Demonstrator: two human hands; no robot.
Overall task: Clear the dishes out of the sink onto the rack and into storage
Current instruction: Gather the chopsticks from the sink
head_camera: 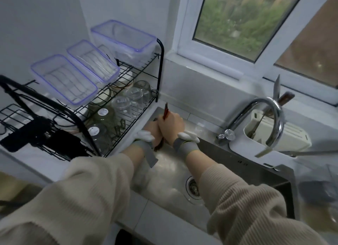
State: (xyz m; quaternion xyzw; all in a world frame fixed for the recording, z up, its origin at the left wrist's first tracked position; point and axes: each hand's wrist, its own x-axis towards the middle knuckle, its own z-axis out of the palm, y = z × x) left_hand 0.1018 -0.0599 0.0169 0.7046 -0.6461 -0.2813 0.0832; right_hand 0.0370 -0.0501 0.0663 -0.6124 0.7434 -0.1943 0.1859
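Both arms reach forward over the sink (237,164), hands close together at its far left corner beside the rack (128,74). Right hand (172,125) knuckles up, grip curled round red chopsticks (165,110) that stick up past the fingers. Left hand (152,130) mostly hidden behind the right; its grip cannot be told.

Both arms reach forward, right hand (171,125) curled in a grip, left hand (152,130) close beside it.

Dim, bluish daylight from window (243,21); soft blur throughout; wide-angle bending at edges.
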